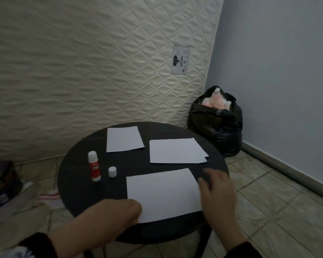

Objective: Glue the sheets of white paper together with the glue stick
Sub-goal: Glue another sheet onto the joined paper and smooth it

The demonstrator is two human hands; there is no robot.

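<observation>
Both hands are empty and apart: left hand (pixel 119 211) rests on the near sheet's (pixel 162 192) left corner, right hand (pixel 217 192) blurs over its right edge. Beyond the left hand stands the uncapped glue stick (pixel 94 168) beside its cap (pixel 112 171); a careless reach could topple it, and exposed glue may dry.

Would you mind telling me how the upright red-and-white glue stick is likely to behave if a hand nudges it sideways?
The red-and-white glue stick stands tall and narrow on the round black table, so a nudge near its top would probably tip it. Being cylindrical, it would likely roll once down. Its small white cap stands apart beside it, so the exposed glue might smear the tabletop.
</observation>
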